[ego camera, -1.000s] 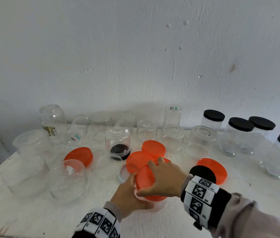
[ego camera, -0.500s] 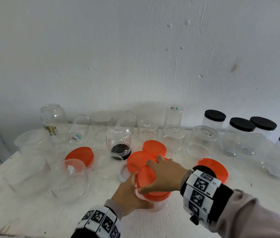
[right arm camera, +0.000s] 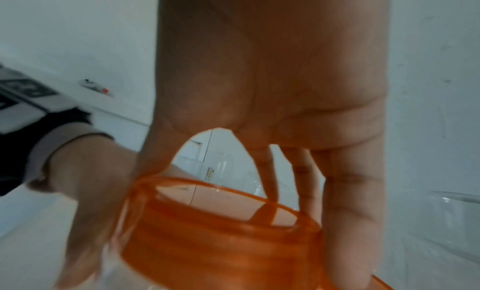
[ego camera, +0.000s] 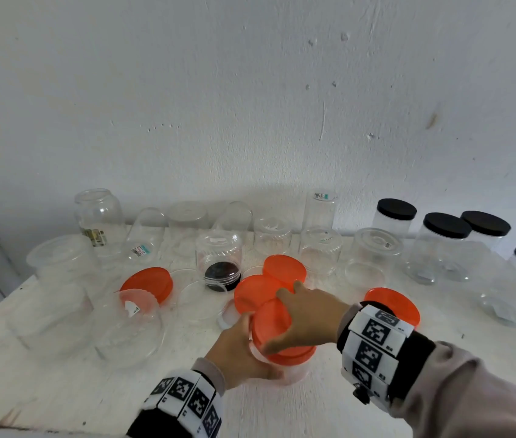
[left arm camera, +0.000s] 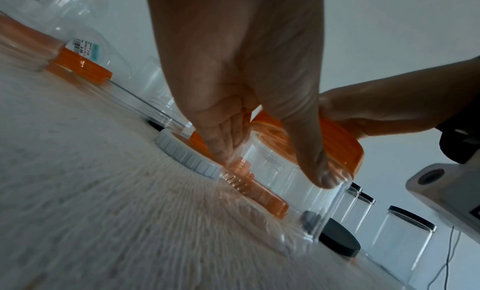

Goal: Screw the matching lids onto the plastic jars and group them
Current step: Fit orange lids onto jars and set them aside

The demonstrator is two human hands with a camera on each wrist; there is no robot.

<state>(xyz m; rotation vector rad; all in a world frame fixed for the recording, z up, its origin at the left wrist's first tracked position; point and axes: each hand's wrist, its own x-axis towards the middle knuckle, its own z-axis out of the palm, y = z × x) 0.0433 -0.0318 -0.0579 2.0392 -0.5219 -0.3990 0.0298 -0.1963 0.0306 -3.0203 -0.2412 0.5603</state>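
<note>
Screwing an orange lid point(ego camera: 278, 336) onto a clear jar point(left arm camera: 293, 202) near the front of the table point(ego camera: 45, 384), by the look of it. Left hand point(ego camera: 237, 352) wrapped round the jar wall, thumb and fingers curled on the clear plastic, steadying it. Right hand point(ego camera: 307, 317) spread over the lid from above, fingertips curled down its rim, gripping it. Lid resting on the jar mouth, perhaps slightly tilted in the head view; seated threads or not, impossible to tell. Next move likely calling for a firm hold on the jar, a level lid, and more turns until snug, then a place among finished jars; four black-lidded jars point(ego camera: 446, 245) already standing together at the right. Many open jars point(ego camera: 319, 257) lined up along the wall point(ego camera: 250, 90), loose orange lids point(ego camera: 285, 268) lying just behind the hands, another at the right partly hidden by the wrist band point(ego camera: 373, 346). Jar base and threads masked by both hands in the head view; right wrist view blurred, showing only the palm and the lid; a grey ribbed lid point(left arm camera: 187, 157) beside the jar, its match unclear.
</note>
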